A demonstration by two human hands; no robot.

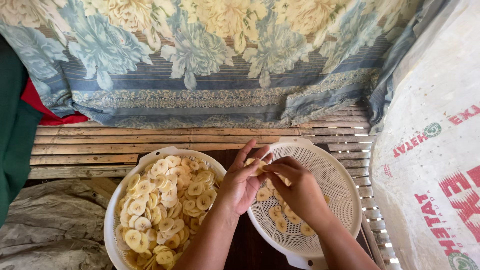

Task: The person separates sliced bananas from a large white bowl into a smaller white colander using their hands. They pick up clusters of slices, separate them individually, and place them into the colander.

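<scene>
My left hand (239, 182) and my right hand (295, 187) meet over the inner rim of a white perforated colander (345, 195) on the right. Both pinch a small stack of pale yellow banana slices (256, 166) between fingertips. Several separate slices (280, 215) lie on the colander's bottom under my right hand. To the left stands a second white colander (111, 220), heaped with many banana slices (165, 200). My left wrist hangs over the gap between the two colanders.
Both colanders rest on a slatted bamboo bench (100, 145). A floral blue cloth (210, 65) hangs behind. A large white printed sack (435, 160) fills the right side. Grey sheeting (55, 220) lies at lower left, beside green and red fabric (20, 115).
</scene>
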